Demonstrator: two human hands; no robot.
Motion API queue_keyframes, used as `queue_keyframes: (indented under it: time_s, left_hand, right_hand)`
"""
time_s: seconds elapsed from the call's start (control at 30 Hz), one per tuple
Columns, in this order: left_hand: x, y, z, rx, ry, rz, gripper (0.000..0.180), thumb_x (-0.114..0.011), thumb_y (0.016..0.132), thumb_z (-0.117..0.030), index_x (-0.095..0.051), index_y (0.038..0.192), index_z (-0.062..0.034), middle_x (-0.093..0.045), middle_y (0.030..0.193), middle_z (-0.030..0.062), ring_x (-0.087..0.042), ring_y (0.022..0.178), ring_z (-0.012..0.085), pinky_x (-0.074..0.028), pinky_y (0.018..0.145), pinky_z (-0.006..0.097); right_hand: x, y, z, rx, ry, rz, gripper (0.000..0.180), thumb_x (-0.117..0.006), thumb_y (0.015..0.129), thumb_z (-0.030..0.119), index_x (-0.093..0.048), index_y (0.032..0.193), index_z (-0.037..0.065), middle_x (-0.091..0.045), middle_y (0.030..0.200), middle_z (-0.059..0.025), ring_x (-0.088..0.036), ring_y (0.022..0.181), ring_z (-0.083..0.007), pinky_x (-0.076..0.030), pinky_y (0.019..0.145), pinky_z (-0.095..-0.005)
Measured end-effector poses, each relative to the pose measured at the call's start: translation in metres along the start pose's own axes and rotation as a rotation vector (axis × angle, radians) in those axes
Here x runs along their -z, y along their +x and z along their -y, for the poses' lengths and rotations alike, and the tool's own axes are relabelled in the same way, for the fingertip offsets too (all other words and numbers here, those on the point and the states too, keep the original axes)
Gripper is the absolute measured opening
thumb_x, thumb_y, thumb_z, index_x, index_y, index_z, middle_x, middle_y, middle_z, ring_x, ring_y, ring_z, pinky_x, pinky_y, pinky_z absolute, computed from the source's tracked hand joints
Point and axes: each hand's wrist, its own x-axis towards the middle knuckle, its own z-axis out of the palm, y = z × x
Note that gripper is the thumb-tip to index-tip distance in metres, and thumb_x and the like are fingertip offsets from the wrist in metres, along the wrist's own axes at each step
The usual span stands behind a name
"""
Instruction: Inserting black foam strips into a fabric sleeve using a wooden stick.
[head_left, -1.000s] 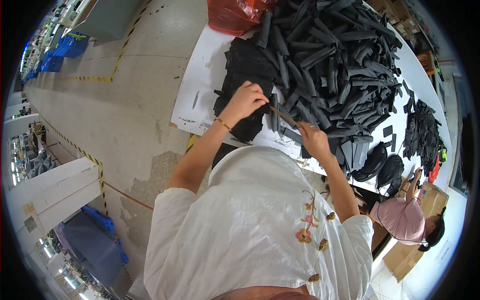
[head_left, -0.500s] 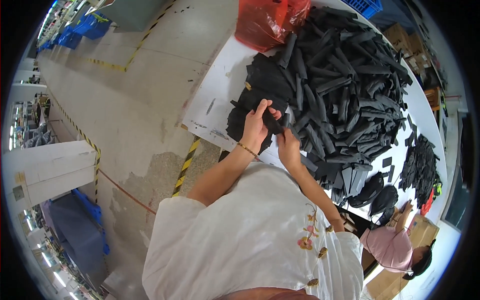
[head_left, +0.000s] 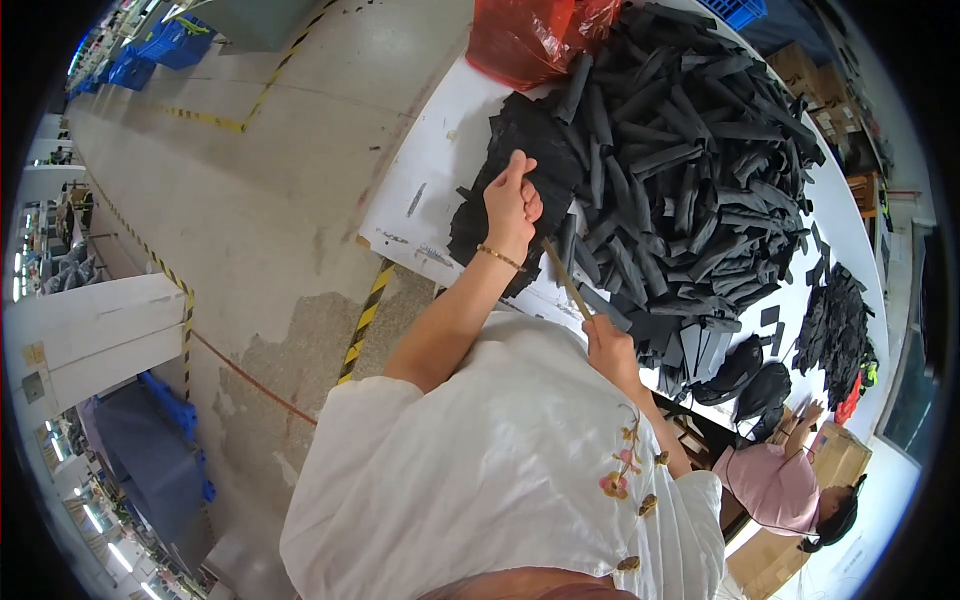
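Two hands at work by a heap of black fabric strips on a white tabletop.

Nearest, the right hand [head_left: 608, 345] grips a thin wooden stick [head_left: 566, 280] that slants up toward the large heap of folded black fabric strips [head_left: 680, 170]. Just left of the heap, the left hand [head_left: 512, 203] is closed on a flat black fabric piece [head_left: 505, 190] lying on the white tabletop [head_left: 425, 185]. Beyond the heap sits a red plastic bag [head_left: 530, 35].

Bare table strip [head_left: 420, 190] leftward, black strip heap [head_left: 690, 170] blocking right
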Motion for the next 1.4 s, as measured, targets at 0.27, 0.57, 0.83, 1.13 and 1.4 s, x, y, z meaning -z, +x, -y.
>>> queue_keyframes:
  time_s: [0.27, 0.57, 0.83, 1.13, 1.4]
  left_hand:
    - [-0.007, -0.035, 0.019, 0.182, 0.092, 0.023, 0.032, -0.061, 0.09, -0.036, -0.058, 0.101, -0.006, -0.056, 0.065, 0.0029, -0.053, 0.048, 0.0178, -0.044, 0.046, 0.03]
    - [0.034, 0.026, -0.012, 0.025, -0.144, 0.014, 0.023, -0.051, 0.097, -0.028, -0.055, 0.085, -0.0087, -0.032, 0.052, -0.0064, -0.024, 0.038, 0.0057, -0.02, 0.036, 0.023]
    - [0.017, -0.003, 0.048, 0.348, -0.158, -0.089, 0.021, -0.05, 0.097, -0.028, -0.054, 0.085, -0.0106, -0.035, 0.056, -0.0056, -0.029, 0.042, 0.0076, -0.024, 0.039, 0.025]
    - [-0.001, -0.035, -0.016, -0.454, 0.745, 0.579, 0.025, -0.054, 0.095, -0.026, -0.063, 0.099, -0.0026, -0.06, 0.078, 0.0009, -0.056, 0.069, 0.007, -0.046, 0.065, 0.019]
    - [0.002, -0.056, 0.02, 0.139, 0.325, 0.489, 0.017, -0.061, 0.092, -0.02, -0.064, 0.09, -0.0032, -0.059, 0.079, -0.0032, -0.053, 0.072, 0.005, -0.043, 0.067, 0.02]
  right_hand:
    - [0.0, 0.015, 0.002, -0.14, 0.212, 0.042, 0.015, -0.057, 0.092, 0.012, -0.059, 0.086, -0.001, -0.06, 0.071, -0.0254, -0.06, 0.061, -0.0409, -0.045, 0.052, -0.0413]
    - [0.059, -0.015, 0.01, -0.314, 0.208, 0.42, 0.021, -0.064, 0.089, 0.019, -0.061, 0.081, -0.001, -0.053, 0.054, -0.0102, -0.051, 0.051, -0.0115, -0.042, 0.052, -0.0281]
    - [-0.016, 0.082, 0.022, 0.135, 0.559, -0.148, 0.024, -0.074, 0.08, 0.006, -0.061, 0.1, -0.001, -0.05, 0.074, -0.0001, -0.04, 0.057, -0.0069, -0.035, 0.053, -0.0224]
    - [0.014, 0.079, 0.035, -0.22, 1.055, -0.118, 0.027, -0.075, 0.082, 0.014, -0.054, 0.095, 0.005, -0.048, 0.066, 0.0061, -0.04, 0.053, -0.0019, -0.03, 0.046, -0.0184]
    - [0.001, 0.083, 0.017, -0.22, 1.057, -0.177, 0.02, -0.072, 0.085, 0.017, -0.054, 0.081, 0.008, -0.043, 0.06, 0.0074, -0.035, 0.049, -0.0011, -0.025, 0.043, -0.0188]
